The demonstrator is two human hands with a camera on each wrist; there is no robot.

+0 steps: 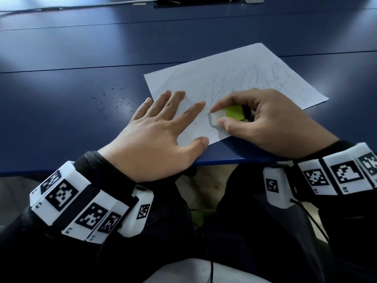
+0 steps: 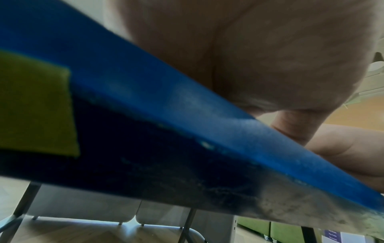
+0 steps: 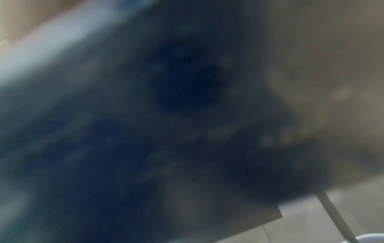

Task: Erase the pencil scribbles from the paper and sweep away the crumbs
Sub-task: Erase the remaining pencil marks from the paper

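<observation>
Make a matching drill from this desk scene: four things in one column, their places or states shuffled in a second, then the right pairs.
Things
1. white sheet of paper
2. white eraser with green sleeve
3. dark eraser crumbs
4. left hand

States
A. pinched by the right hand, tip on the sheet
B. scattered on the blue table, left of the sheet
C. flat, fingers spread, pressing the sheet's near corner
D. still marked with pencil scribbles

Pairs: 1-D, 2-A, 3-B, 4-C
</observation>
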